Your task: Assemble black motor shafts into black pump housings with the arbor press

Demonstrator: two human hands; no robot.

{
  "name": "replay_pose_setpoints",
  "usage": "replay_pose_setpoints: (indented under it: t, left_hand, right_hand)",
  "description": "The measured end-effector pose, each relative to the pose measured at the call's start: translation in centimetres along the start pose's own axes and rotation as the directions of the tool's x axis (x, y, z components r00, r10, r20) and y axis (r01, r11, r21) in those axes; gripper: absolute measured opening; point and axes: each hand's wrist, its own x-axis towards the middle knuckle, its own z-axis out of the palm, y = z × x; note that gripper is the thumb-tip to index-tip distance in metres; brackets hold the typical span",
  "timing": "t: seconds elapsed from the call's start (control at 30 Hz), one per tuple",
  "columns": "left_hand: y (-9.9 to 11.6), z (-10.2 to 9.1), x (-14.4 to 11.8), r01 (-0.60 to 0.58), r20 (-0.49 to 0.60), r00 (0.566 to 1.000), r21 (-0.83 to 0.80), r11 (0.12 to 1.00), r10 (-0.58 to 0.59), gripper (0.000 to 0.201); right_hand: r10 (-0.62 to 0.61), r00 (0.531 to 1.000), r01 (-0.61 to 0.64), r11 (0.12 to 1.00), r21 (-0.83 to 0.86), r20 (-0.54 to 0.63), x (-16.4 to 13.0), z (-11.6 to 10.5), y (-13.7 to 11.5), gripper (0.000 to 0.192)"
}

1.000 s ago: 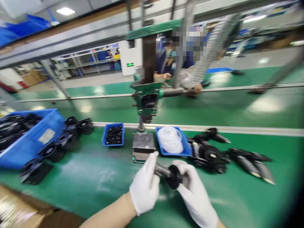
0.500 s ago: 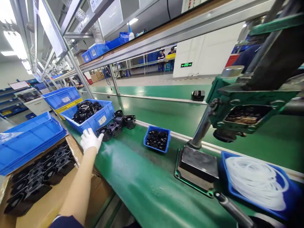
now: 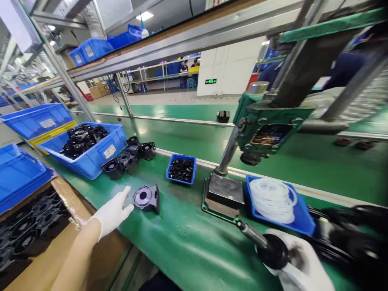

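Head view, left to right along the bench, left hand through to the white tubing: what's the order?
Left hand → lone black housing → small blue tray of black parts → metal block → larger blue tray of white tubing.

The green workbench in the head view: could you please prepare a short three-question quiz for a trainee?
1. What does the gloved right hand hold?
2. True or false: the blue tray of coiled white tubing stands right of the press.
3. Which is nearest the left hand: A, the flanged black housing; B, the press; C, the blue tray?

Key: 1. A grey shaft with a black collar. 2. True. 3. A.
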Motion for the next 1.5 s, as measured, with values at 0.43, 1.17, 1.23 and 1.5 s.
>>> replay_pose_setpoints:
  t: [0.43, 1.17, 1.23, 1.5]
  left_hand:
    - [10.7, 11.3, 0.3, -0.259, -0.021, 0.962, -0.385, 0.886, 0.272, 0.1]
    - [13.3, 9.7, 0.9, -0.534, 0.063, 0.813, -0.314, 0.785, 0.579, 0.064]
    - [14.0, 8.7, 0.5, -0.616, -0.001, 0.772, -0.243, 0.749, 0.635, 0.053]
    - [20.5, 6.7, -1.3, -0.846, 0.468, 0.533, 0.289, 0.448, 0.705, 0.016]
  right_hand:
    - [-0.02, 0.999, 0.008, 0.973, 0.232, 0.049, -2.0, 2.3, -2.5, 0.032]
    - [0.0, 1.0, -0.011, 0.912, 0.41, 0.027, -1.5, 1.7, -3.4, 0.026]
    - [0.013, 0.999, -0.026, 0.91, 0.414, 0.034, -1.5, 1.7, -3.4, 0.026]
    - [0.015, 0.999, -0.033, 0.922, 0.385, 0.05, -1.7, 1.9, -3.7, 0.026]
